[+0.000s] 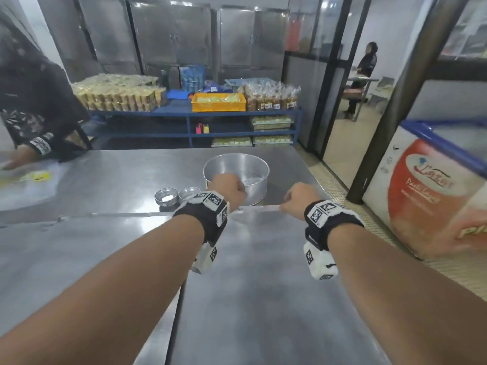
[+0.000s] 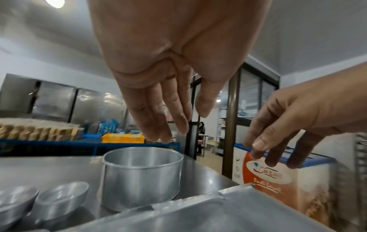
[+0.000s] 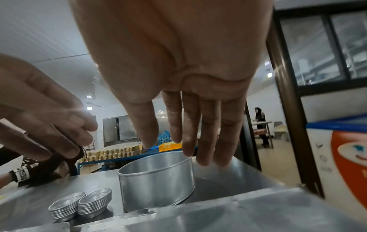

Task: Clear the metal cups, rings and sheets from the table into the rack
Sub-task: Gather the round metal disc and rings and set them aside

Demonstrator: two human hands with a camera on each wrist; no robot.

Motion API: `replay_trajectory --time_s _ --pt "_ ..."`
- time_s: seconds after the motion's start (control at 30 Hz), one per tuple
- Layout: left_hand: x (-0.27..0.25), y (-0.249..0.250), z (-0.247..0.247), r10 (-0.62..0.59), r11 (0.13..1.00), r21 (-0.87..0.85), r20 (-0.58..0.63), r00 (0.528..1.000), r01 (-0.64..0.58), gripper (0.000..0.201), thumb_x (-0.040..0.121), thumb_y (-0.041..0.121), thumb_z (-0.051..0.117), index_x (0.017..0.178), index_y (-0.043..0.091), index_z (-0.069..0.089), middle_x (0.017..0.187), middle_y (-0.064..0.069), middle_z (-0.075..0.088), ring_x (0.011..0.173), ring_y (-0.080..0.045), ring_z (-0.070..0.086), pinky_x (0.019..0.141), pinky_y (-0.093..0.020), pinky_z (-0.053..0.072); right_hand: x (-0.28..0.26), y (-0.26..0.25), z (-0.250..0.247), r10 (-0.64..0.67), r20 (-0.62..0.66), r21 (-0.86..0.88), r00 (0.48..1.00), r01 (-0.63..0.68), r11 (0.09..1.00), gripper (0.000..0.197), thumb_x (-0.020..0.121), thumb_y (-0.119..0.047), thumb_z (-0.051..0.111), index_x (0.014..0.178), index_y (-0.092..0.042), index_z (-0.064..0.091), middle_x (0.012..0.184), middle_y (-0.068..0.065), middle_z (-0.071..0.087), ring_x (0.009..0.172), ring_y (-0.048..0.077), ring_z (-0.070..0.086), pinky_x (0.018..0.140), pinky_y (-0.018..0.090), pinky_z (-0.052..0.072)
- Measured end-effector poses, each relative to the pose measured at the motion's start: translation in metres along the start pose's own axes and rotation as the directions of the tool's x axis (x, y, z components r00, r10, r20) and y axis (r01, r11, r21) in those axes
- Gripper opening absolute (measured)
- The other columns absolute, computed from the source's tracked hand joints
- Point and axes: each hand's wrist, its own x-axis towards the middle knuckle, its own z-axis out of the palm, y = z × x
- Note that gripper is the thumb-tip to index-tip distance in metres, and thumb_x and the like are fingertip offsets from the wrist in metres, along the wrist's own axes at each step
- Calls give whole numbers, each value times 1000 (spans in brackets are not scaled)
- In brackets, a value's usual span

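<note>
On the steel desk (image 1: 110,177) the tall round metal ring (image 1: 236,172), two stacks of small metal cups (image 1: 177,196) and flat metal sheet (image 1: 263,272) still wait, both the left hand (image 1: 228,190) and right hand (image 1: 300,199) hovering loosely spread and empty, no rack in sight.

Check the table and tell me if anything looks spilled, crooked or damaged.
Nothing stands out. The metal ring stands upright on the table, the two stacks of small cups sit neatly beside it, and the sheet lies flat. Both the left hand and right hand hover empty.
</note>
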Motion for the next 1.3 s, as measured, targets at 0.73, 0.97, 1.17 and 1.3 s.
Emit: replay_trajectory --time_s 0.73,0.97,1.17,1.3 --pt "-314 197 100 570 819 -213 196 798 -532 33 95 33 57 125 20 61 125 0 66 114 -20 60 100 -34 49 -401 179 -69 383 -321 1 866 -404 915 30 89 -30 68 114 -13 66 110 5 70 100 25 66 86 35 54" --pt "-366 212 172 384 923 -168 365 848 -345 51 95 39 58 137 13 47 138 -9 52 123 -29 54 105 -40 45 -445 240 -16 570 -274 158 775 -548 821 34 88 -40 64 108 -13 63 99 2 65 95 23 64 81 39 56" --pt "-374 212 202 183 983 -99 442 878 -155 52 93 47 59 125 7 52 126 -13 60 112 -31 61 96 -37 51 -452 267 8 698 -155 396 699 -603 692 32 88 -38 67 98 -8 63 91 5 68 83 24 67 71 33 55" --pt "-368 216 202 131 991 -93 416 900 -101 45 88 38 64 117 6 53 116 -12 65 101 -30 65 84 -34 55 -446 273 11 712 -169 434 682 -597 675 36 84 -40 70 101 -9 61 93 5 67 82 24 67 66 32 56"
